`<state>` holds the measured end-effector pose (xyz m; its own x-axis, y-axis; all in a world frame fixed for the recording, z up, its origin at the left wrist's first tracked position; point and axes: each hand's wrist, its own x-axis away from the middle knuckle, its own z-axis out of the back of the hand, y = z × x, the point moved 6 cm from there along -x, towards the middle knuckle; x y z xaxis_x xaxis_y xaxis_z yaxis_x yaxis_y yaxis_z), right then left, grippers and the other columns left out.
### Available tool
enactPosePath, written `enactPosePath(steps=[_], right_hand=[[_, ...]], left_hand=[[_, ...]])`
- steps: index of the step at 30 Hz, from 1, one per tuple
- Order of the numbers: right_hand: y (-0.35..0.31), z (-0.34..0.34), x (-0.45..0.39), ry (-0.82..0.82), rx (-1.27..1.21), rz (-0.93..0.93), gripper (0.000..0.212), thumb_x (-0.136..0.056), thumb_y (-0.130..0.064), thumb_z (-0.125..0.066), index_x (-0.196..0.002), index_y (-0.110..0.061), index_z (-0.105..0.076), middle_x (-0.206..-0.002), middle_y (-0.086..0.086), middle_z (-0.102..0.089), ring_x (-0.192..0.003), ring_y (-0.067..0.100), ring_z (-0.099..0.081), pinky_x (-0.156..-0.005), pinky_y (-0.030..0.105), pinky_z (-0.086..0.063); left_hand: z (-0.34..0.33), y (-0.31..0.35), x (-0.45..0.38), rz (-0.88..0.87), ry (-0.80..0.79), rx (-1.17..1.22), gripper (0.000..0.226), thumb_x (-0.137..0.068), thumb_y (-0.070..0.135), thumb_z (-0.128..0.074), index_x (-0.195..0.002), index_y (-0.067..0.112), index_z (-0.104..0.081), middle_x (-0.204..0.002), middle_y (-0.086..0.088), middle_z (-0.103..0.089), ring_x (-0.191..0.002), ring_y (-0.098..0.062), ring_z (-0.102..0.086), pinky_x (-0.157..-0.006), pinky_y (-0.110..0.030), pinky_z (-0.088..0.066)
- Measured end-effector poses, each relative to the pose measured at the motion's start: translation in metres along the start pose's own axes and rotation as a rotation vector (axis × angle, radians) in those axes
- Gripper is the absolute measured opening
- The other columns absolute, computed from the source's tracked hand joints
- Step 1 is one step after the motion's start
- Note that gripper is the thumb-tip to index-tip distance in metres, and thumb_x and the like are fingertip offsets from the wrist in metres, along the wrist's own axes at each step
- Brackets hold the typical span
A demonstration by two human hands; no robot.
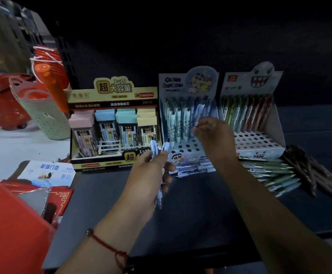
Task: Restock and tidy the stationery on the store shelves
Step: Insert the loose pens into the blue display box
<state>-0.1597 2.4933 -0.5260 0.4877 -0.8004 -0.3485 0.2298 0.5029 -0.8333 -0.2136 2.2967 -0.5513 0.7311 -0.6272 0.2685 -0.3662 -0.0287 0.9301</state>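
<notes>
Red-stringed left wrist nearest me, right hand feeding the cartoon pen box.

Left hand [153,175] grips a few blue pens [158,155], loosely bunched, so one could slide out onto the dark shelf [200,204]. I see my right hand [212,133] curled over the cartoon pen box [188,119]; whether it pinches a pen I cannot tell. Miss a hole and it may tip neighbours. Loose pens [192,169] near its front could roll.
</notes>
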Motion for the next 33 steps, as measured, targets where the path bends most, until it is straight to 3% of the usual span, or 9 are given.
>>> enactPosePath(steps=[4, 13, 16, 19, 21, 23, 26, 28, 33], right_hand=[[0.003, -0.01, -0.002, -0.049, 0.15, -0.009, 0.007, -0.087, -0.016, -0.068, -0.081, -0.019, -0.07, -0.07, -0.002, -0.07, -0.061, 0.016, -0.066, -0.059, 0.03, -0.056], [0.001, -0.018, -0.004, -0.024, 0.383, -0.007, 0.025, -0.086, -0.009, -0.06, -0.062, -0.015, -0.06, -0.056, 0.005, -0.062, -0.05, 0.024, -0.061, -0.052, 0.034, -0.056], [-0.001, -0.016, -0.001, -0.027, 0.353, 0.002, 0.03, -0.085, -0.008, -0.062, -0.06, -0.021, -0.054, -0.053, -0.002, -0.056, -0.044, 0.012, -0.051, -0.045, 0.021, -0.038], [-0.012, -0.011, 0.008, -0.046, 0.331, 0.063, 0.01, -0.089, -0.012, -0.064, -0.094, -0.02, -0.066, -0.079, -0.005, -0.06, -0.053, -0.002, -0.045, -0.047, 0.015, -0.03], [-0.022, -0.004, 0.018, -0.068, 0.312, 0.088, 0.027, -0.092, -0.021, -0.064, -0.118, -0.016, -0.062, -0.1, 0.001, -0.061, -0.066, 0.002, -0.052, -0.056, 0.016, -0.035], [-0.036, 0.002, 0.032, -0.141, 0.208, 0.103, 0.024, -0.093, -0.026, -0.062, -0.115, -0.017, -0.063, -0.101, -0.001, -0.063, -0.08, 0.011, -0.06, -0.066, 0.023, -0.04], [-0.054, -0.001, 0.065, -0.432, -0.041, 0.022, 0.011, -0.092, -0.033, -0.063, -0.099, -0.028, -0.069, -0.098, -0.014, -0.067, -0.09, 0.005, -0.063, -0.076, 0.025, -0.047], [-0.058, -0.006, 0.085, -0.601, -0.064, 0.002, 0.016, -0.09, -0.043, -0.064, -0.103, -0.034, -0.068, -0.103, -0.015, -0.068, -0.095, 0.004, -0.064, -0.084, 0.032, -0.051], [-0.057, 0.006, 0.096, -0.574, -0.05, 0.027, 0.029, -0.083, -0.029, -0.075, -0.105, -0.044, -0.064, -0.094, -0.014, -0.068, -0.081, -0.003, -0.068, -0.071, 0.015, -0.051]], left_hand=[[0.005, 0.0, -0.003, 0.018, -0.001, 0.009, 0.016, -0.099, 0.023, -0.056, -0.112, 0.013, -0.058, -0.08, -0.008, -0.062, -0.05, -0.015, -0.046, -0.041, -0.024, -0.034], [0.008, 0.002, 0.001, 0.028, -0.024, 0.032, 0.015, -0.099, 0.022, -0.055, -0.108, 0.01, -0.059, -0.074, -0.006, -0.06, -0.051, -0.016, -0.048, -0.045, -0.026, -0.038], [0.006, 0.002, 0.002, 0.029, -0.035, 0.081, 0.016, -0.1, 0.018, -0.052, -0.107, 0.006, -0.06, -0.077, -0.01, -0.061, -0.059, -0.019, -0.053, -0.049, -0.027, -0.048], [0.007, 0.0, 0.0, 0.063, -0.023, 0.177, 0.016, -0.099, 0.016, -0.054, -0.103, 0.001, -0.061, -0.078, -0.011, -0.06, -0.068, -0.022, -0.059, -0.061, -0.032, -0.06], [0.009, -0.002, -0.001, 0.083, -0.017, 0.214, 0.014, -0.098, 0.015, -0.057, -0.099, 0.002, -0.062, -0.075, -0.008, -0.058, -0.072, -0.023, -0.06, -0.069, -0.038, -0.061], [0.01, -0.002, -0.001, 0.09, -0.034, 0.227, 0.013, -0.097, 0.015, -0.058, -0.096, 0.003, -0.062, -0.074, -0.007, -0.057, -0.076, -0.023, -0.06, -0.075, -0.042, -0.06], [0.009, 0.0, 0.0, 0.076, -0.072, 0.218, 0.02, -0.096, 0.016, -0.06, -0.106, -0.001, -0.063, -0.081, -0.01, -0.064, -0.082, -0.026, -0.066, -0.075, -0.042, -0.059], [0.006, 0.001, 0.003, 0.067, -0.112, 0.231, 0.029, -0.095, 0.012, -0.058, -0.117, -0.007, -0.06, -0.094, -0.016, -0.07, -0.088, -0.032, -0.069, -0.072, -0.042, -0.06], [-0.008, 0.001, 0.015, 0.072, -0.156, 0.258, 0.023, -0.094, 0.01, -0.059, -0.109, -0.007, -0.063, -0.099, -0.022, -0.073, -0.081, -0.029, -0.074, -0.061, -0.036, -0.06]])
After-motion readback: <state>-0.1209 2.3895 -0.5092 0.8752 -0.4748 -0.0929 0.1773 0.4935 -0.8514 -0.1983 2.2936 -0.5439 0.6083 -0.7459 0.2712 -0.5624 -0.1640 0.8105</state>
